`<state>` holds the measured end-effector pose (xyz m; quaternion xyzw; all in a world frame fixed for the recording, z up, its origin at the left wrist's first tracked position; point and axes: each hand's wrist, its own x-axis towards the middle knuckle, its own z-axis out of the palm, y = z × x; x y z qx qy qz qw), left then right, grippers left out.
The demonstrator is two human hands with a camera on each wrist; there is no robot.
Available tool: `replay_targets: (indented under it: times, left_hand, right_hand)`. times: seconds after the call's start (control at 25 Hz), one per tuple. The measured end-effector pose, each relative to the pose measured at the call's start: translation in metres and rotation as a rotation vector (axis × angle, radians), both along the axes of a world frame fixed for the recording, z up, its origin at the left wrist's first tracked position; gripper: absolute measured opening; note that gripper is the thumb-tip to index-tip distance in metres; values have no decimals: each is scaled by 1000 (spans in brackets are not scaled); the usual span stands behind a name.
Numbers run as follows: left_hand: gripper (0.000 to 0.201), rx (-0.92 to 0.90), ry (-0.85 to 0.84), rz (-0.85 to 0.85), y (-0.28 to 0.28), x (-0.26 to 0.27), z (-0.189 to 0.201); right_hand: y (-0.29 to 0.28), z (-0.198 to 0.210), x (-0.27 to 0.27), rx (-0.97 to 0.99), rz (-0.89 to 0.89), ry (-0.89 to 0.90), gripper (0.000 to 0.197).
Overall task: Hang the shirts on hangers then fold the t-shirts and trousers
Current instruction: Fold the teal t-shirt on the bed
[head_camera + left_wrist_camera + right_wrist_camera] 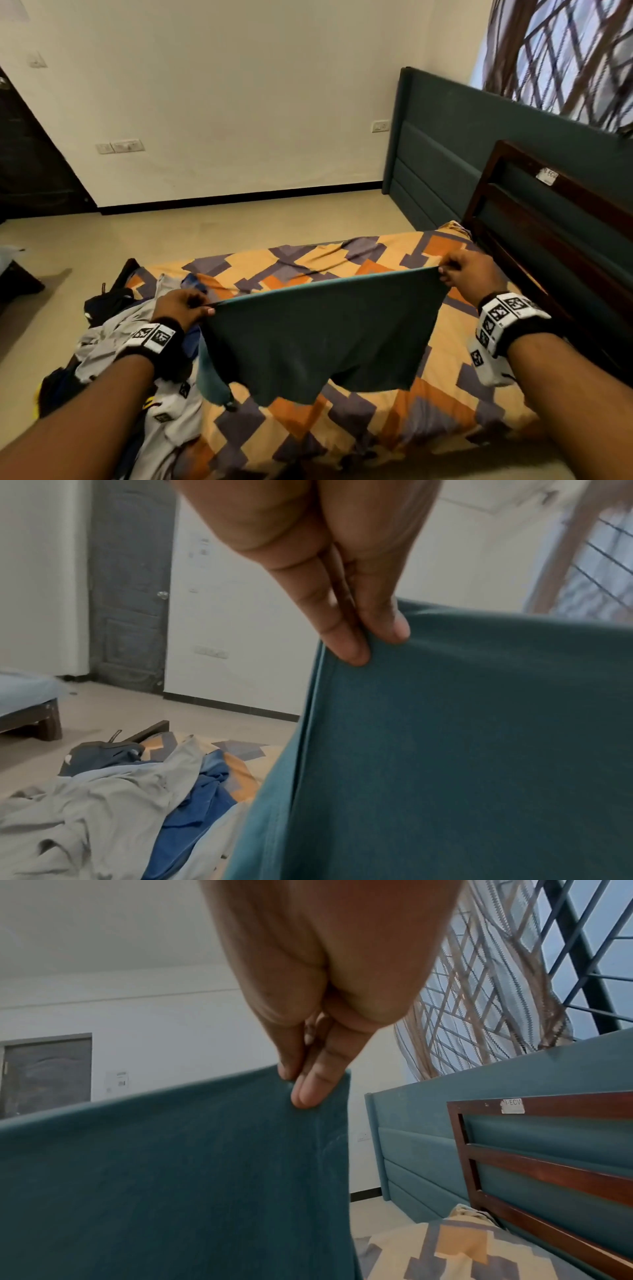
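I hold the teal t-shirt in the air above the bed, its top edge stretched tight. My left hand pinches one corner and my right hand pinches the other; both grips are grasping the cloth. A pile of clothes lies on the bed beside my left arm.

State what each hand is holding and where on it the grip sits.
Both hold one teal garment stretched above the bed. The left hand pinches its top edge at the left corner; the right hand pinches the same edge at the right corner.
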<state>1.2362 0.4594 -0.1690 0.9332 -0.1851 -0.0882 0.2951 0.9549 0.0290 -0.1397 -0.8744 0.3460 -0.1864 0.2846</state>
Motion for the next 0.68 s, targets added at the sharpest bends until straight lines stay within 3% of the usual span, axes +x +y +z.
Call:
replay_targets:
  times: [0.16, 0.4, 0.56, 0.68]
  left_hand:
    - [18, 67, 9, -46, -15, -19, -29]
    - [14, 1, 138, -1, -55, -7, -70]
    - [18, -31, 230, 90, -117, 34, -98]
    - [15, -95, 334, 136, -190, 92, -133]
  right_hand:
    - [-13, -31, -20, 24, -40, 71, 20]
    - [-35, -57, -19, -94, -92, 357, 8]
    - [-84, -83, 25, -85, -117, 479, 11]
    - [-146, -115, 89, -108, -109, 546, 11]
